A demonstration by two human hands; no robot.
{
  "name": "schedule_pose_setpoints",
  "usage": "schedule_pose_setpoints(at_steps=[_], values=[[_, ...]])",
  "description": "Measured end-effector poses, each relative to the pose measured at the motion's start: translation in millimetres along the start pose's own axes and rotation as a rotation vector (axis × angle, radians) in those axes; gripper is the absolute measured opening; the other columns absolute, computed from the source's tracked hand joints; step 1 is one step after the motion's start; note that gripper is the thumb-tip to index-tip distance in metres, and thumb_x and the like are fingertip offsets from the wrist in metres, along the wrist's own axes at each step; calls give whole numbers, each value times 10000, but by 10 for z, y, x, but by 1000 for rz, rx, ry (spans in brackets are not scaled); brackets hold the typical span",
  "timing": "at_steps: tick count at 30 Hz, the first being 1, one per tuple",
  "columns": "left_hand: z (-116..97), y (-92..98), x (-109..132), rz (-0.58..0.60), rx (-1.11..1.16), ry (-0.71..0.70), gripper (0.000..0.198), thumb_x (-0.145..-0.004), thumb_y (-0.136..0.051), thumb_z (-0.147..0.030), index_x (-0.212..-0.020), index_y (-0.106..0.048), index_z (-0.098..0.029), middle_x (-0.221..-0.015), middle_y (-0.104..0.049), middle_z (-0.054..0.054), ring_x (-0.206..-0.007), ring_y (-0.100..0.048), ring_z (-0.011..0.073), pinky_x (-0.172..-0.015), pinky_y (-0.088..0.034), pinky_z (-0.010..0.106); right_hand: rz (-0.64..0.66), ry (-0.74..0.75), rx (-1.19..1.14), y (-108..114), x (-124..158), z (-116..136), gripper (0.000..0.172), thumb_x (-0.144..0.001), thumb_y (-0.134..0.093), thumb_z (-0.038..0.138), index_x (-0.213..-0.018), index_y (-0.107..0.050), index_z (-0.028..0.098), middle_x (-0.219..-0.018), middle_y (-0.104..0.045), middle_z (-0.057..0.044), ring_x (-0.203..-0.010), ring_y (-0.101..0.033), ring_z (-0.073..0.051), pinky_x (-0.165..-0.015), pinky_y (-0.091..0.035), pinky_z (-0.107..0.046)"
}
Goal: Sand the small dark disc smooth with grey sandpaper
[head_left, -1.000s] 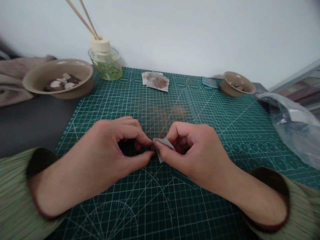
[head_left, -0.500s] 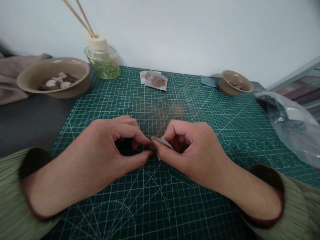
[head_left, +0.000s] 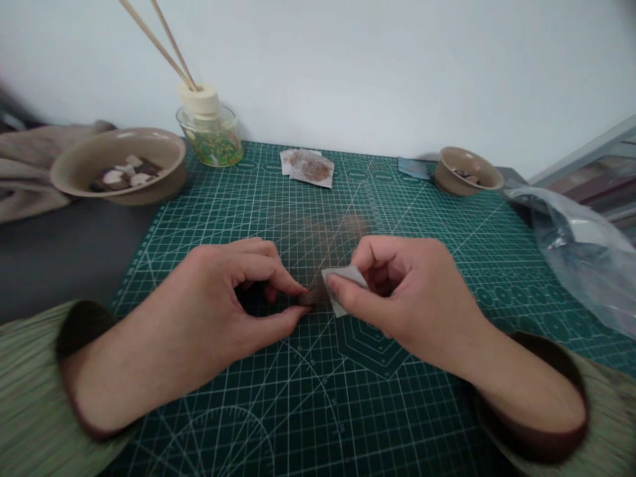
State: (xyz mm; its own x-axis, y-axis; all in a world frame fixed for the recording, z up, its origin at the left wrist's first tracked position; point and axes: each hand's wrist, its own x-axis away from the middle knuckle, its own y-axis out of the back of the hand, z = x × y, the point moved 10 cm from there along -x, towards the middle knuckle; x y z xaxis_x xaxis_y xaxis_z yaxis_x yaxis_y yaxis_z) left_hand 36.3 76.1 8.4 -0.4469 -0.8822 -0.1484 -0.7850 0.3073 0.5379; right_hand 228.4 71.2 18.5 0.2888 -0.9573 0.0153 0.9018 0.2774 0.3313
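Over the green cutting mat [head_left: 377,424], my left hand [head_left: 233,298] pinches a small dark brown piece [head_left: 311,298] between thumb and fingertips. It looks like wood, but most of it is hidden by the fingers. Just to its right, my right hand [head_left: 402,291] grips a small folded square of grey sandpaper [head_left: 352,273] between thumb and fingers. A narrow gap separates the sandpaper's left edge from the brown piece. Brownish dust [head_left: 352,225] lies on the mat behind the hands.
Used, brown-stained sandpaper squares [head_left: 313,171] lie at the back. At left stand a bowl [head_left: 163,182] of small brown and pale pieces and a reed diffuser [head_left: 213,139]. A smaller bowl [head_left: 450,182], a bluish sheet [head_left: 413,168] and a clear plastic bag [head_left: 576,245] are at right.
My right hand has moved right with the sandpaper, drawing it off the brown piece. My left hand keeps its pinch. The view has shifted slightly.
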Motion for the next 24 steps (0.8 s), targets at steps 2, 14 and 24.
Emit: schedule_pose_setpoints(at_steps=[2,14,24], values=[[-27,22,4,-12,-4,-11,133,-942,-934,-296,-926,-1024,-392,-910,-897,-47,-773,-823,132,-668,-585,228,-89,10,-17,100,3,19,495,-1021,-1015,314,-707,-633,280,-517,-576,90,-426,-451,-83,-425,-291,-248],[-113,68,41,-69,12,-20,165,-961,-881,-266,-997,-1018,-351,-760,-882,-75,-605,-691,113,-569,-503,227,-154,-10,-138,154,-14,-8,599,-978,-1121,491,-688,-649,263,-484,-583,64,-389,-451,-81,-395,-253,-221],[-161,-27,20,19,-41,-144,195,-1093,-872,-223,-1127,-1023,-341,-1073,-957,0,-924,-868,179,-835,-697,266,-18,-91,-197,8,-35,-79,644,-930,-1173,544,-724,-631,265,-545,-602,70,-406,-483,-94,-375,-275,-217]])
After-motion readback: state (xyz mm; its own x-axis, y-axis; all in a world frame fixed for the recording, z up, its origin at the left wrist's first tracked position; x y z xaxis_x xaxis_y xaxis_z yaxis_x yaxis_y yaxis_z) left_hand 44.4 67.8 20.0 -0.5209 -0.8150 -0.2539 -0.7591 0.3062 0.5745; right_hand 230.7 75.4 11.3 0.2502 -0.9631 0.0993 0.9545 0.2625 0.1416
